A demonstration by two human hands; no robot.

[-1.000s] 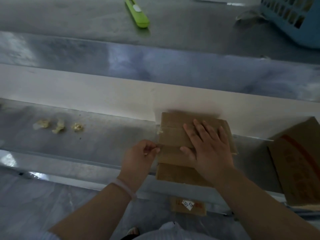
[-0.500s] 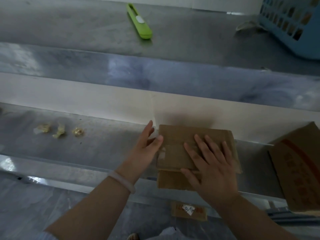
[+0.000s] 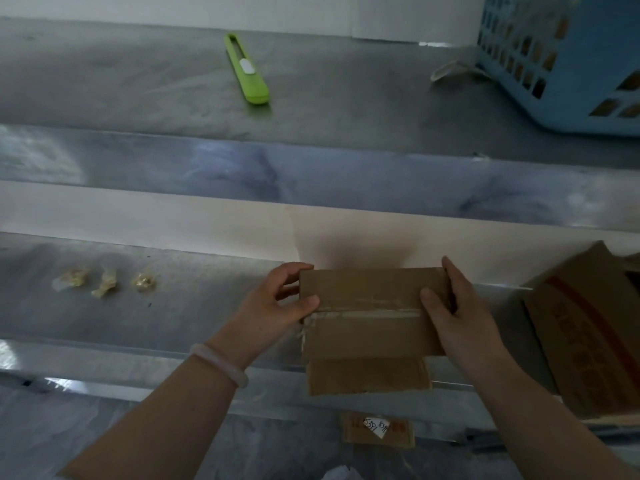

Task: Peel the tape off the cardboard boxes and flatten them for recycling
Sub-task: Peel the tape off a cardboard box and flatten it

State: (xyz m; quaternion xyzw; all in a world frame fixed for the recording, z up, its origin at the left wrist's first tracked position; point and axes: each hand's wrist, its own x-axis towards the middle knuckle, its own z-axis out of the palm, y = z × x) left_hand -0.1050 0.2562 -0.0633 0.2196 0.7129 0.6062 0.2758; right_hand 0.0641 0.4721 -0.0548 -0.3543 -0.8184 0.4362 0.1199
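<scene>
The steel bench takes up most of the view. Its upper surface lies far beyond the grip, and the lower shelf runs directly under and to the left of it. A blue slotted basket stands on the upper surface, well beyond the grip and off to its right. A large cardboard box with red print sits tilted just to the right of the right wrist, apart from it.

The small cardboard box is held between both hands over the front part of the lower shelf. I cannot tell whether it rests on the shelf. The left hand grasps its left end, with the thumb on top near the seam and the fingers curled round the far corner. The right hand grasps the right end the same way, thumb on top and fingers round the far edge. A flap hangs out below the near edge, towards the person.

A green utility knife lies on the upper surface, far beyond the left hand. A scrap of cardboard with a white label lies below the grip, beneath the shelf edge. A strip of tape runs along the box's seam from thumb to thumb, frayed at the left end. Three crumpled tape wads sit on the shelf, well to the left of the left hand. A pale bracelet circles the left wrist.
</scene>
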